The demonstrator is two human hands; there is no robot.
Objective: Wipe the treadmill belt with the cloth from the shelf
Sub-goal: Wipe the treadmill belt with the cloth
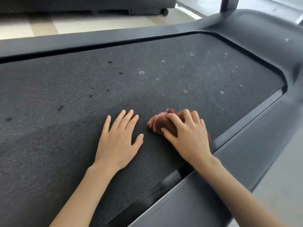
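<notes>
The dark textured treadmill belt (114, 82) fills most of the view and carries pale and dark spots across its middle and right. A crumpled brown cloth (159, 122) lies on the belt near its right edge. My right hand (188, 133) grips the cloth from above, fingers curled over it, pressing it onto the belt. My left hand (119, 136) rests flat on the belt just left of the cloth, fingers spread and straight, holding nothing.
Grey side rails (242, 145) frame the belt on the right and far side. The motor cover (262, 35) with an upright post (227, 4) rises at the top right. Another machine's base with a wheel (165, 12) stands on the floor beyond.
</notes>
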